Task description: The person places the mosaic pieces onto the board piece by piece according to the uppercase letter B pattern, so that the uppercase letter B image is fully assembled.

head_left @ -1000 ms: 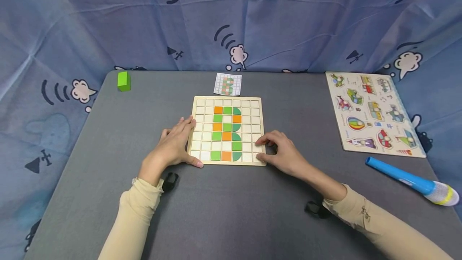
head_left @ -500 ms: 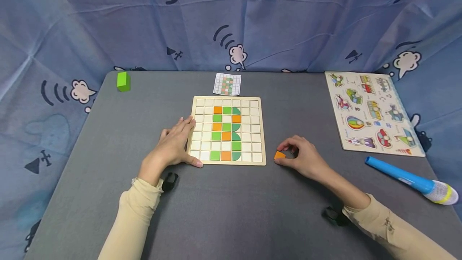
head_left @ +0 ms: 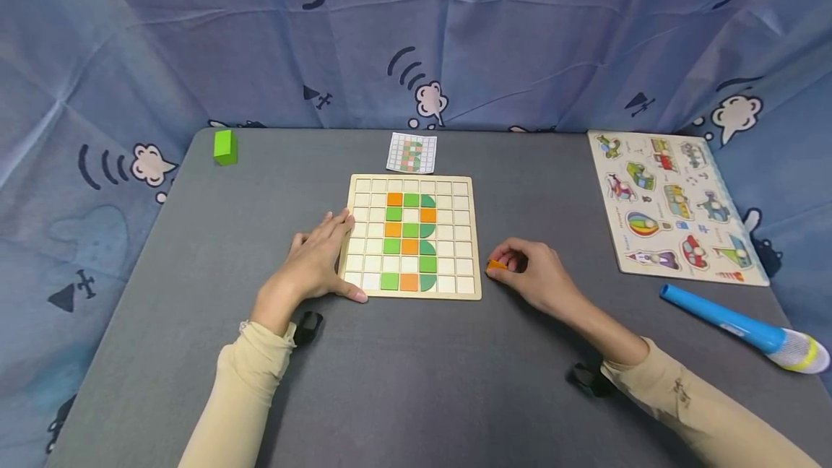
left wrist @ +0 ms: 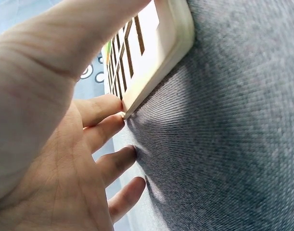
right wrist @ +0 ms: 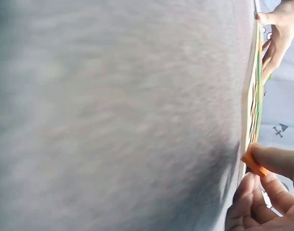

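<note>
A square wooden grid board (head_left: 458, 237) lies on the table, with orange and green square tiles and dark green rounded tiles in its middle columns. My left hand (head_left: 312, 258) rests at the board's left side, its fairly straight fingers touching the edge and its thumb at the near-left corner. In the left wrist view the fingers (left wrist: 106, 132) are spread. Just right of the board, my right hand (head_left: 536, 276) pinches an orange block (head_left: 497, 265) between thumb and fingers. The right wrist view shows the orange block (right wrist: 255, 164) tilted, close to the board's edge.
Behind the board lies a small printed pattern card (head_left: 412, 153). A green block (head_left: 225, 147) stands at the far left. On the right are a picture puzzle board (head_left: 624, 219) and a blue toy microphone (head_left: 728, 320). Patterned blue cloth (head_left: 520, 35) hangs behind the table.
My right hand left the board's near-right part, moved right with the orange block showing in its fingers, then came slightly back left toward the board. My left hand stayed in place.
</note>
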A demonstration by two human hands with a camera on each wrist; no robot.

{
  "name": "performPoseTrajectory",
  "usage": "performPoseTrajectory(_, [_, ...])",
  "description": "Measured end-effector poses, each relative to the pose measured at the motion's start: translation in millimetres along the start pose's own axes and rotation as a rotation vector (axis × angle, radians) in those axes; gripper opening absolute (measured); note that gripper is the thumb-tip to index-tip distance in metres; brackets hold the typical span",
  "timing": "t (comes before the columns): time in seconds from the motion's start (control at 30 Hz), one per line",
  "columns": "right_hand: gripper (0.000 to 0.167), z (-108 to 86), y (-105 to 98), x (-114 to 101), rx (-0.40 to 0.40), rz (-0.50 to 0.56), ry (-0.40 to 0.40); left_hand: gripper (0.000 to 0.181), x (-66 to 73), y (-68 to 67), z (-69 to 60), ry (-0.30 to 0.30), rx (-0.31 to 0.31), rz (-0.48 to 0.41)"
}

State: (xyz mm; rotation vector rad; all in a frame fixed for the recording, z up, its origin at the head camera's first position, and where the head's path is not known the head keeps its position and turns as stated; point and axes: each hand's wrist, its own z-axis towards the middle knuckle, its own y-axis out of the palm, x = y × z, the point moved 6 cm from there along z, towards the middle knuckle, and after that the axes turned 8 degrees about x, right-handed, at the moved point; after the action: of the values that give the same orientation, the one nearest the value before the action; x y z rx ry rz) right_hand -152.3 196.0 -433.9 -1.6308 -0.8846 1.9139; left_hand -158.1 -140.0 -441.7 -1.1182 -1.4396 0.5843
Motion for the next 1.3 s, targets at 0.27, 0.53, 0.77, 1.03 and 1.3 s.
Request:
performPoseTrajectory(0.27, [0.021, 10.5, 16.7, -21.0, 0.003, 0.162, -0.026, 0.141, -1.1, 1.0, 0.2, -0.008, -0.002, -0.006])
performPoseTrajectory(0.53, [0.010, 20.3, 41.1, -50.4, -0.041, 0.244, -0.066, 0.140, -1.0, 2.2, 0.9, -0.006, -0.002, -0.001])
performPoseTrajectory(0.77, [0.006, 29.4, 60.9, -70.8, -0.061, 0.249, -0.102, 0.140, 0.7, -0.3, -0.2, -0.005, 0.000, -0.003])
performPoseTrajectory(1.03, [0.004, 37.1, 84.4, -89.1, -0.134, 0.235, -0.101, 0.139, 1.8, -1.3, -1.4, 0.000, 0.004, -0.008])
performPoseTrajectory(1.3, [0.004, 43.0, 96.6, -97.2, -0.161, 0.173, -0.091, 0.139, -0.9, -0.5, -1.0, 0.006, 0.012, -0.009])
